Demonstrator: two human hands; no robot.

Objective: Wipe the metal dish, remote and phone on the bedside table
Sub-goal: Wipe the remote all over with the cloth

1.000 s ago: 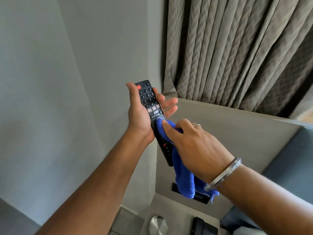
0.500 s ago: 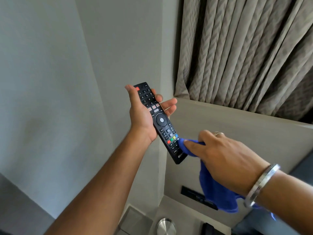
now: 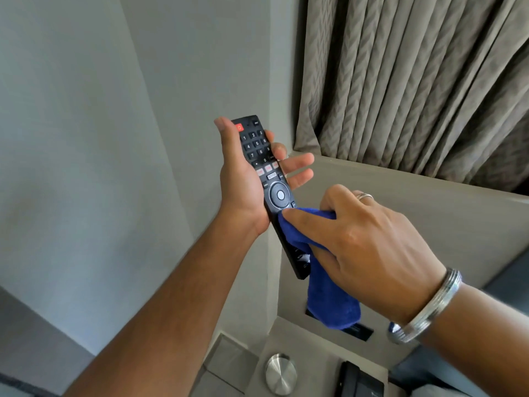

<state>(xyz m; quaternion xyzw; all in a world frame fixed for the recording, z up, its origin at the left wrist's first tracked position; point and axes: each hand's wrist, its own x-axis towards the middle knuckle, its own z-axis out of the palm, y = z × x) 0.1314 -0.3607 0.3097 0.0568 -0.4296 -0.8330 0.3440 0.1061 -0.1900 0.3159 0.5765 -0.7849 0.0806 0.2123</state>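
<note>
One remote point(image 3: 264, 179), one cloth point(image 3: 329, 296), one dish point(image 3: 280, 373), one phone point(image 3: 357, 381).

The black remote point(image 3: 267, 179) is held up in the air, button face toward the camera, its red power button at the top and its lower end tilted down to the right; a blue cloth point(image 3: 320, 265) covers its lower half and hangs below it. The round brushed-metal dish point(image 3: 280, 373) sits on the bedside table point(image 3: 317, 348) at the bottom of the view. Just right of it lies the dark phone point(image 3: 359, 381), partly cut off by the frame edge.
</note>
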